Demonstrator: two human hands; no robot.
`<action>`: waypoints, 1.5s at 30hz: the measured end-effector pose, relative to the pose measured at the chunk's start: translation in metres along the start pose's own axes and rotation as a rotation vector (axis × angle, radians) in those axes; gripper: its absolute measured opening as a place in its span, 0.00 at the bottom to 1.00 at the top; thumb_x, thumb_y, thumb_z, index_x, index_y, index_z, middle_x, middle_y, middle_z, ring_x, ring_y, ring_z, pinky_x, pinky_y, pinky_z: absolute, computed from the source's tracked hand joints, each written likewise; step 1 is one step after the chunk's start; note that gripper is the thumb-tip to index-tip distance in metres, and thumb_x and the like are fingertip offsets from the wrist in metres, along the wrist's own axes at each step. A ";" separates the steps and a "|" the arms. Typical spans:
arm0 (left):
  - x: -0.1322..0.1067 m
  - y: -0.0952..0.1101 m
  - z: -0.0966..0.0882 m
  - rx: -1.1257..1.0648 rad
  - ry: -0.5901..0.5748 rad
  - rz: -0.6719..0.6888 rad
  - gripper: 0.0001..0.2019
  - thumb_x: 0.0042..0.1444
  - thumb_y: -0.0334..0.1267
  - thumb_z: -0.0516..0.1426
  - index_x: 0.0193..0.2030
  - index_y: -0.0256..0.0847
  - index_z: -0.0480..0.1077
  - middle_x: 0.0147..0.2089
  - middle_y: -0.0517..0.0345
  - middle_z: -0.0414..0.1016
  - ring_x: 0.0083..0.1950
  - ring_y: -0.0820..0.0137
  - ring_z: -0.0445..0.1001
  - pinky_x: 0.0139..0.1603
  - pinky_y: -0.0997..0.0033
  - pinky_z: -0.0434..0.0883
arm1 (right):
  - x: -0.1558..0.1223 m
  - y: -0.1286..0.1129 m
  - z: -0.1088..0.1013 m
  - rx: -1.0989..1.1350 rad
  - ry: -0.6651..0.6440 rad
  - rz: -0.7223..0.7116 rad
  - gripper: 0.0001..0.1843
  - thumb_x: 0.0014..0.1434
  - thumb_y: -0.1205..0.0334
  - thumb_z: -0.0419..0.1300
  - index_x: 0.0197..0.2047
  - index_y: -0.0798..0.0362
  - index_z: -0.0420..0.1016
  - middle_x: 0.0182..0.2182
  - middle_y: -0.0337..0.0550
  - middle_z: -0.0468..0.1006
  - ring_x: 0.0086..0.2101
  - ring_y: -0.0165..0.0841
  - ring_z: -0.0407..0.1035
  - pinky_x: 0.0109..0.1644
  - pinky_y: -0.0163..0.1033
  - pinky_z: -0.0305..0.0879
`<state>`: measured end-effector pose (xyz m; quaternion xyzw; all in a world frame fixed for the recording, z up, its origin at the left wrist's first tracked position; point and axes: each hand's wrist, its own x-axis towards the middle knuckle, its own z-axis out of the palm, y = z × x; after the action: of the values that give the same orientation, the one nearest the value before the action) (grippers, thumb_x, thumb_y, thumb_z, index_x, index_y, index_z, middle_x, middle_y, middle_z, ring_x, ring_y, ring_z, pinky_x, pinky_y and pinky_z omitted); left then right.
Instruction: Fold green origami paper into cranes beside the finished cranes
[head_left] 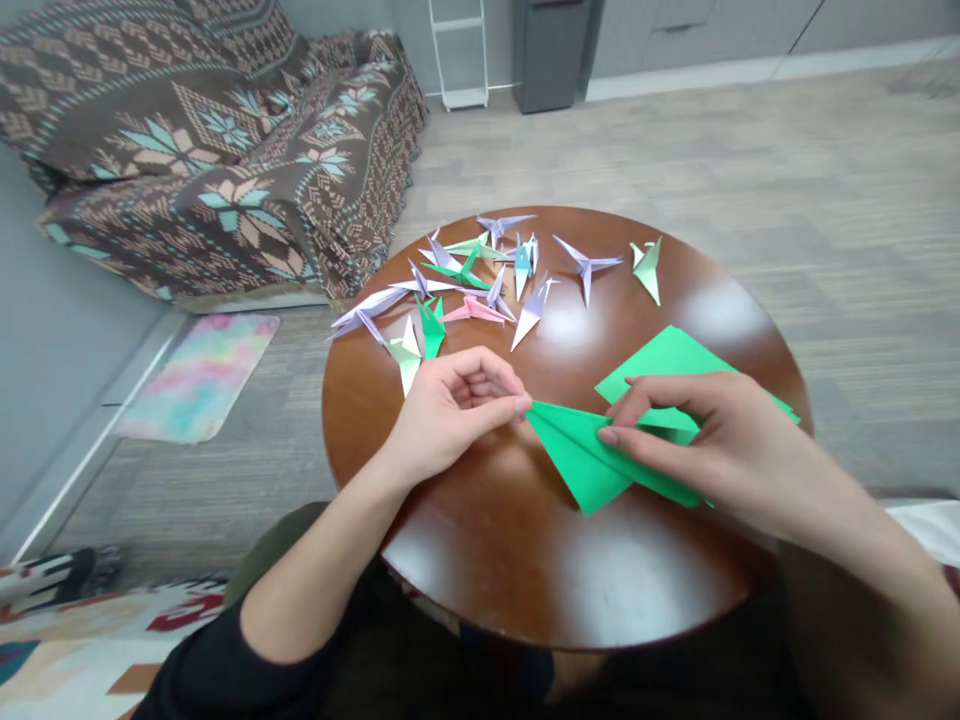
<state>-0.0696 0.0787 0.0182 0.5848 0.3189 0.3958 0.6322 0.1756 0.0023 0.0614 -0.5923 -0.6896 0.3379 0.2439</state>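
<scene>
A partly folded sheet of green origami paper is held between both hands above the round table. My left hand pinches its pointed left corner between thumb and fingertips. With thumb and forefinger, my right hand grips the upper fold near the middle; that hand hides part of the paper's right side. Beyond it, more green paper lies flat on the tabletop, partly covered by my right hand. Past my left hand sits a cluster of folded paper cranes, among them a pink crane and a green crane.
The round brown wooden table has a glossy top. A pale green crane stands apart at its far right. A sofa with a patterned cover is at the far left, near a pastel mat. A white rack stands against the wall.
</scene>
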 end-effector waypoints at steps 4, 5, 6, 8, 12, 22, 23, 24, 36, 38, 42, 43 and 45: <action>-0.001 -0.003 0.004 -0.115 0.063 -0.005 0.16 0.48 0.34 0.74 0.41 0.38 0.75 0.35 0.60 0.81 0.35 0.74 0.80 0.41 0.78 0.77 | 0.003 -0.004 0.007 0.034 0.067 -0.032 0.13 0.62 0.56 0.65 0.27 0.49 0.77 0.26 0.37 0.81 0.27 0.34 0.72 0.30 0.39 0.63; -0.001 -0.003 0.006 -0.134 0.038 -0.044 0.17 0.49 0.35 0.74 0.44 0.39 0.76 0.36 0.59 0.82 0.37 0.73 0.81 0.42 0.77 0.77 | 0.004 -0.006 0.010 0.048 0.093 -0.047 0.13 0.62 0.56 0.66 0.27 0.49 0.76 0.25 0.37 0.81 0.26 0.34 0.72 0.30 0.39 0.64; -0.002 -0.004 0.007 -0.150 -0.005 -0.097 0.19 0.49 0.35 0.74 0.47 0.39 0.76 0.38 0.58 0.83 0.38 0.72 0.82 0.43 0.76 0.77 | 0.004 -0.007 0.013 0.066 0.122 -0.059 0.12 0.62 0.57 0.66 0.26 0.49 0.76 0.25 0.37 0.80 0.26 0.34 0.72 0.31 0.38 0.65; -0.004 -0.004 0.010 -0.171 -0.092 -0.198 0.21 0.48 0.36 0.74 0.48 0.38 0.77 0.39 0.55 0.84 0.39 0.69 0.83 0.44 0.73 0.78 | 0.006 -0.009 0.019 0.107 0.172 -0.087 0.12 0.61 0.59 0.67 0.27 0.48 0.74 0.26 0.38 0.80 0.28 0.35 0.74 0.32 0.38 0.68; -0.006 -0.005 0.012 -0.167 -0.082 -0.202 0.15 0.48 0.39 0.74 0.41 0.36 0.81 0.37 0.54 0.86 0.37 0.66 0.84 0.43 0.70 0.79 | 0.008 -0.011 0.029 0.153 0.194 -0.119 0.09 0.61 0.59 0.67 0.30 0.48 0.74 0.28 0.39 0.82 0.30 0.36 0.76 0.33 0.39 0.70; -0.007 -0.006 0.008 -0.126 -0.037 -0.197 0.10 0.48 0.37 0.74 0.35 0.39 0.83 0.34 0.58 0.86 0.33 0.69 0.83 0.36 0.74 0.78 | 0.010 -0.012 0.028 0.183 -0.018 -0.035 0.14 0.68 0.54 0.61 0.32 0.50 0.79 0.26 0.39 0.79 0.27 0.32 0.69 0.28 0.36 0.61; -0.007 -0.006 0.008 -0.127 -0.039 -0.202 0.10 0.48 0.37 0.74 0.35 0.38 0.83 0.34 0.58 0.86 0.33 0.69 0.83 0.36 0.74 0.78 | 0.010 -0.011 0.029 0.186 -0.030 -0.026 0.15 0.68 0.55 0.61 0.32 0.50 0.79 0.26 0.40 0.79 0.28 0.33 0.69 0.28 0.36 0.60; -0.007 -0.006 0.008 -0.128 -0.042 -0.208 0.10 0.47 0.36 0.74 0.35 0.38 0.82 0.34 0.58 0.86 0.33 0.69 0.83 0.36 0.74 0.78 | 0.010 -0.011 0.029 0.187 -0.039 -0.022 0.15 0.68 0.55 0.60 0.32 0.51 0.80 0.27 0.40 0.79 0.28 0.33 0.70 0.28 0.36 0.60; -0.007 0.003 0.008 -0.131 -0.198 -0.151 0.12 0.51 0.35 0.73 0.43 0.39 0.82 0.43 0.55 0.84 0.42 0.68 0.82 0.46 0.73 0.77 | 0.009 -0.012 0.022 0.243 -0.103 0.015 0.15 0.68 0.52 0.61 0.32 0.50 0.78 0.26 0.39 0.80 0.28 0.34 0.71 0.29 0.36 0.64; -0.006 0.002 0.008 -0.073 -0.173 -0.154 0.13 0.51 0.37 0.73 0.43 0.39 0.82 0.43 0.55 0.84 0.43 0.67 0.82 0.46 0.71 0.77 | 0.009 -0.014 0.023 0.230 -0.079 0.033 0.15 0.67 0.51 0.63 0.32 0.50 0.79 0.27 0.39 0.81 0.29 0.35 0.72 0.30 0.37 0.65; -0.006 0.001 0.008 -0.039 -0.154 -0.150 0.14 0.51 0.39 0.73 0.43 0.38 0.82 0.43 0.54 0.84 0.42 0.66 0.82 0.46 0.71 0.77 | 0.010 -0.014 0.024 0.204 -0.095 0.035 0.16 0.64 0.48 0.66 0.30 0.50 0.80 0.28 0.40 0.82 0.29 0.35 0.72 0.31 0.37 0.65; -0.006 0.001 0.008 -0.044 -0.148 -0.150 0.14 0.51 0.39 0.73 0.43 0.38 0.82 0.43 0.54 0.85 0.42 0.67 0.82 0.45 0.71 0.77 | 0.010 -0.014 0.025 0.211 -0.098 0.036 0.17 0.64 0.48 0.66 0.30 0.50 0.80 0.27 0.39 0.82 0.29 0.34 0.72 0.31 0.37 0.64; -0.006 0.000 0.007 -0.060 -0.133 -0.155 0.14 0.50 0.38 0.73 0.43 0.39 0.82 0.43 0.54 0.85 0.42 0.68 0.82 0.45 0.72 0.77 | 0.011 -0.013 0.026 0.234 -0.105 0.037 0.19 0.64 0.47 0.65 0.28 0.50 0.79 0.25 0.39 0.81 0.28 0.34 0.72 0.31 0.37 0.64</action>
<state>-0.0663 0.0702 0.0185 0.5640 0.3086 0.3153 0.6980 0.1465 0.0073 0.0537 -0.5540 -0.6463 0.4510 0.2683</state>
